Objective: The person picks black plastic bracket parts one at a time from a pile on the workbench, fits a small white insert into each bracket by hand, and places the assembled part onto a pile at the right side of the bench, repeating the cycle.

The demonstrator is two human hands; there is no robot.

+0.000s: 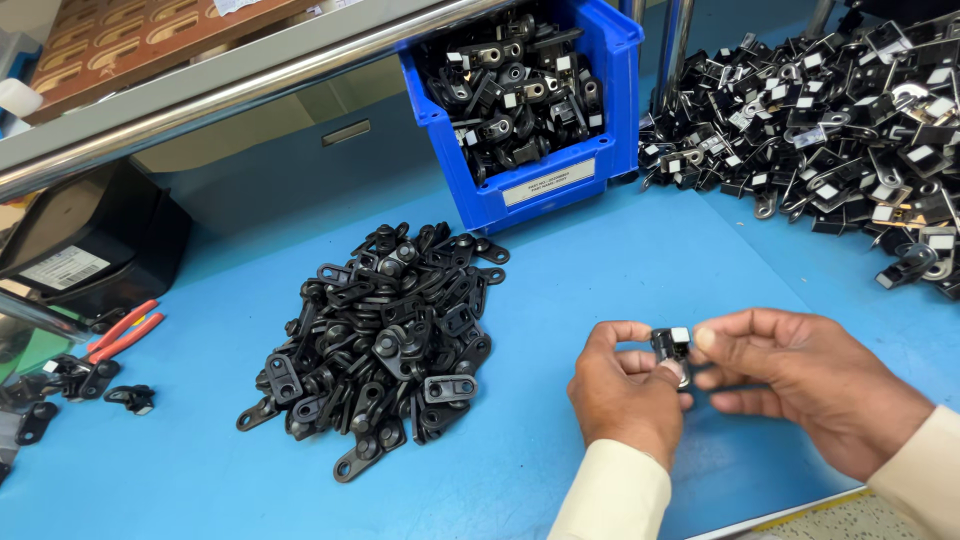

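My left hand (625,390) and my right hand (815,380) meet low over the blue table (620,270), both pinching one small black part with a white label (672,345) between thumbs and fingers. A heap of flat black brackets (385,340) lies on the table to the left of my hands. Both wrists wear cream sleeves.
A blue bin (560,175) full of black labelled parts stands at the back centre. A large pile of labelled black parts (850,130) covers the back right. Red-handled pliers (125,335) and a few loose parts lie at the far left, under a metal rail (230,95).
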